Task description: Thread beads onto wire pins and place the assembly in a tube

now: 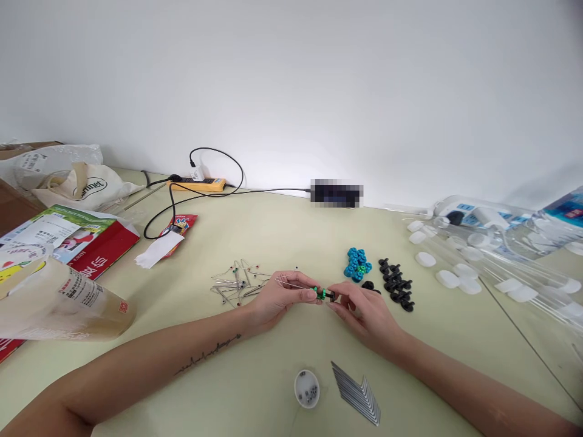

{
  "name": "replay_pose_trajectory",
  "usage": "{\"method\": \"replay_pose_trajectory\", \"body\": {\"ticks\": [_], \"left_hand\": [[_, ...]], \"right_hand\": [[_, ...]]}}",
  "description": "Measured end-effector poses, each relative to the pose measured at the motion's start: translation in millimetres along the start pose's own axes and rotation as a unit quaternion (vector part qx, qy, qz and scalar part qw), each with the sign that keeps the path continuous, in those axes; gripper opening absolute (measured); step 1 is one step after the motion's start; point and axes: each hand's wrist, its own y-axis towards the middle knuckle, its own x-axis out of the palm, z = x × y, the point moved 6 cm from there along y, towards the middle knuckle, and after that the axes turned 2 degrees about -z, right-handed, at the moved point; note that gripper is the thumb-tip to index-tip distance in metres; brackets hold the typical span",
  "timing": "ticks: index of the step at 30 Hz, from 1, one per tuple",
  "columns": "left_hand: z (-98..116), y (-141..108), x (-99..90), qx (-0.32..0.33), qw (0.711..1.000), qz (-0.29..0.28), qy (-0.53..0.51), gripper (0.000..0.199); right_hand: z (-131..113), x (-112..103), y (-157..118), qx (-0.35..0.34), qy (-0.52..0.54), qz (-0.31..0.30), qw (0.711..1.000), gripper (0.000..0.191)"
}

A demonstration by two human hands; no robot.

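**Green and black parts, end to end between two pinches**

From my remote seat I see the left hand (286, 297) closed in a pinch of thumb and fingers on a small green part (320, 293), and the right hand (368, 312) pinching a black piece (332, 297) by its wide end. The two parts lie roughly in line over the table (255, 243), between the fingertips, near the middle of my view.

To handle this well, I would anchor the green part with the left, keep the black piece on the same axis, and apply any force straight along it. A tilt could make small parts like these bind or slip, I judge, so light fingertips suit them best.

The left thumb covers much of the green part, and I cannot tell how deeply the black piece sits in it, if at all. Thin wires (283, 279) stick out at the left hand, their other ends lost behind the fingers. Beyond, the pixelated device (337, 193) by the wall is unreadable, and the clear tubes (519, 267) run out of frame.
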Motion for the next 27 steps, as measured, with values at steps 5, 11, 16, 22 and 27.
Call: {"method": "replay_pose_trajectory", "body": {"ticks": [5, 11, 16, 22, 27], "left_hand": [[-0.7, -0.5, 0.0, -0.005, 1.0, 0.0, 0.005, 0.021], [0.0, -0.5, -1.1, -0.006, 1.0, 0.008, 0.0, 0.023], [0.0, -0.6, -0.2, -0.012, 1.0, 0.013, 0.001, 0.025], [-0.1, -0.1, -2.0, -0.012, 1.0, 0.022, -0.009, 0.025], [0.6, -0.3, -1.0, -0.01, 1.0, 0.01, -0.006, 0.023]], "right_hand": [[1.0, 0.0, -0.3, 0.002, 0.004, -0.008, 1.0, 0.022], [0.0, 0.6, -0.6, -0.005, -0.015, 0.004, 1.0, 0.016], [1.4, 0.7, -0.3, 0.007, 0.002, -0.009, 1.0, 0.018], [0.8, 1.3, -1.6, 0.003, -0.01, 0.006, 1.0, 0.016], [2.2, 2.0, -0.6, 0.015, 0.003, -0.011, 1.0, 0.017]]}}
